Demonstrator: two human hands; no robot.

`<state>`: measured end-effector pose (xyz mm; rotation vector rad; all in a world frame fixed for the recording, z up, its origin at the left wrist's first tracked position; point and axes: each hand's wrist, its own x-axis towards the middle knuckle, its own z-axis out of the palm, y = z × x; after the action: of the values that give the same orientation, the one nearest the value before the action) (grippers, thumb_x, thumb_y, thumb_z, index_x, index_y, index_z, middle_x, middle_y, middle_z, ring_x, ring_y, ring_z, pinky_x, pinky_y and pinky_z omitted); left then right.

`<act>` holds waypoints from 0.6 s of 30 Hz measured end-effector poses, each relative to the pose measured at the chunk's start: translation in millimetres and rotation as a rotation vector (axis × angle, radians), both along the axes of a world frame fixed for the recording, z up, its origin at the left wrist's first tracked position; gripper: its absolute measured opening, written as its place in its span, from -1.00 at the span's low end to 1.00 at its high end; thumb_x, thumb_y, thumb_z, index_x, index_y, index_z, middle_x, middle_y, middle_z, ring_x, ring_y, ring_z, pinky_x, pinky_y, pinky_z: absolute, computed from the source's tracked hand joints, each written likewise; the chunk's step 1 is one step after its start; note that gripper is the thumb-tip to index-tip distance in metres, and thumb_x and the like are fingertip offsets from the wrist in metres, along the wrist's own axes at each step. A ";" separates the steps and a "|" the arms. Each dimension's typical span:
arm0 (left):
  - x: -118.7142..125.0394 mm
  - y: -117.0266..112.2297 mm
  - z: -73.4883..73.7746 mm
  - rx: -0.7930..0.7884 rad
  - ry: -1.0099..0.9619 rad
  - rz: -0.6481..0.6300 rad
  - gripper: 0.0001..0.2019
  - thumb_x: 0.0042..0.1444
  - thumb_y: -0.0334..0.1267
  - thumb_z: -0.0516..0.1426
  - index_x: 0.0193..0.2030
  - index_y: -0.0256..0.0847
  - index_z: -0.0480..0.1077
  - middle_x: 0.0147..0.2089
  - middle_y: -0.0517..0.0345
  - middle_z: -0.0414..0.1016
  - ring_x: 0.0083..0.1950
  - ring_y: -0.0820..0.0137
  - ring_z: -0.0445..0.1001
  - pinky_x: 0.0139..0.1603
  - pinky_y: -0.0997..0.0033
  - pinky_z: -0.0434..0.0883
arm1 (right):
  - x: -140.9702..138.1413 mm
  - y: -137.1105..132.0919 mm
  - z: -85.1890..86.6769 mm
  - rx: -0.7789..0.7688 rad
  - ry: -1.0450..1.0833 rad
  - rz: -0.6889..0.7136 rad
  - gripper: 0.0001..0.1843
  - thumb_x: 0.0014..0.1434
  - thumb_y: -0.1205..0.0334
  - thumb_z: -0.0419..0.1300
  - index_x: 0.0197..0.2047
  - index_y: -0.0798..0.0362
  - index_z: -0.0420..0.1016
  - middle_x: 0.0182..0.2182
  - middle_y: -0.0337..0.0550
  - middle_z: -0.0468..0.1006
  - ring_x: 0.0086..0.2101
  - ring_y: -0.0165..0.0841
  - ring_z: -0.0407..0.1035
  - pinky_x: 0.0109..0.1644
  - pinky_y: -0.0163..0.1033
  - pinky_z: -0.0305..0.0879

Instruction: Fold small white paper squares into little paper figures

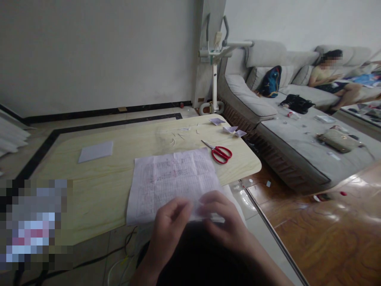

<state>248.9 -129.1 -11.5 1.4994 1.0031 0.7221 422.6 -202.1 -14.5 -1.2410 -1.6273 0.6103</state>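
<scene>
A creased sheet of printed paper (172, 178) lies spread over the near edge of the table, with dense lines and some red marks. Over its near edge is my left hand (171, 222), fingers curled and thumb against the forefinger. What that pinch holds, if anything, is hidden. My right hand (222, 218) hovers close beside it over the sheet's near right part, fingers bent and smeared by motion. Past the sheet's far right corner lie scissors (220, 153) with red handles, apart from both hands.
On the pale wooden table (98, 190) are a folded white paper (95, 151), thin paper scraps (178, 136) and several small folded paper pieces (229, 129). A grey sofa (297, 139) with a seated person (326, 79) stands right. Cables (119, 250) run below the table. The left foreground is pixelated.
</scene>
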 end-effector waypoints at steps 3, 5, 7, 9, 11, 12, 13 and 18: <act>0.2 -0.8 2.5 0.021 0.007 0.006 -0.78 0.17 -0.15 0.16 -0.40 -0.19 0.52 -0.46 0.20 0.53 -0.39 0.36 0.50 -0.39 0.51 0.46 | -0.3 0.1 1.9 0.008 0.004 -0.012 -0.66 0.08 0.50 0.18 -0.11 -0.02 0.52 -0.14 -0.11 0.49 -0.15 -0.27 0.44 -0.11 -0.19 0.40; 0.7 -1.2 3.6 0.037 0.008 -0.002 -0.79 0.18 -0.16 0.16 -0.40 -0.19 0.53 -0.45 0.19 0.54 -0.39 0.35 0.51 -0.39 0.50 0.47 | -1.1 0.2 2.9 0.006 0.011 -0.020 -0.70 0.09 0.49 0.20 -0.13 -0.01 0.52 -0.16 -0.11 0.49 -0.18 -0.28 0.44 -0.13 -0.21 0.40; 1.2 -1.4 3.9 0.044 0.002 -0.015 -0.79 0.18 -0.17 0.15 -0.39 -0.18 0.53 -0.45 0.19 0.56 -0.39 0.35 0.52 -0.38 0.50 0.48 | -2.7 0.7 3.0 0.011 0.033 -0.035 -0.74 0.10 0.49 0.20 -0.17 0.00 0.52 -0.19 -0.12 0.49 -0.21 -0.30 0.43 -0.16 -0.22 0.40; 1.7 -1.6 3.9 0.035 -0.008 -0.032 -0.80 0.19 -0.18 0.15 -0.36 -0.17 0.54 -0.43 0.18 0.58 -0.37 0.34 0.55 -0.36 0.49 0.50 | -5.0 1.9 2.3 0.014 0.063 -0.060 -0.79 0.11 0.48 0.20 -0.22 0.02 0.51 -0.24 -0.13 0.49 -0.25 -0.31 0.42 -0.20 -0.22 0.39; 1.9 -1.8 4.0 0.013 -0.022 -0.054 -0.81 0.20 -0.19 0.14 -0.31 -0.16 0.56 -0.37 0.16 0.63 -0.31 0.32 0.59 -0.30 0.48 0.53 | -7.7 3.5 1.1 0.018 0.094 -0.108 -0.83 0.10 0.48 0.19 -0.28 0.02 0.47 -0.33 -0.17 0.48 -0.31 -0.33 0.39 -0.25 -0.24 0.36; 1.9 -1.8 4.2 -0.001 -0.030 -0.072 -0.82 0.20 -0.19 0.14 -0.27 -0.15 0.58 -0.33 0.14 0.65 -0.28 0.31 0.60 -0.27 0.47 0.53 | -9.0 4.3 0.3 0.017 0.110 -0.134 -0.84 0.10 0.48 0.19 -0.31 0.03 0.45 -0.37 -0.20 0.46 -0.35 -0.34 0.37 -0.28 -0.26 0.34; 2.0 -1.8 4.6 -0.013 -0.037 -0.089 -0.83 0.19 -0.20 0.16 -0.23 -0.15 0.59 -0.29 0.12 0.67 -0.26 0.30 0.61 -0.25 0.46 0.54 | -10.2 4.9 -0.5 0.009 0.124 -0.156 -0.85 0.09 0.48 0.18 -0.34 0.03 0.43 -0.41 -0.22 0.44 -0.38 -0.36 0.35 -0.31 -0.27 0.32; 3.4 -2.1 5.7 -0.047 0.020 -0.122 -0.79 0.05 -0.23 0.26 -0.14 -0.16 0.59 -0.25 0.11 0.68 -0.28 0.29 0.62 -0.28 0.45 0.54 | -15.2 4.4 -5.5 -0.127 0.245 -0.250 -0.89 0.09 0.38 0.23 -0.31 0.02 0.37 -0.43 -0.27 0.41 -0.40 -0.37 0.32 -0.32 -0.29 0.30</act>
<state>252.4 -131.2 -5.8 1.5150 0.9283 0.5941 407.4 -197.6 -20.0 -1.3787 -1.2244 0.6860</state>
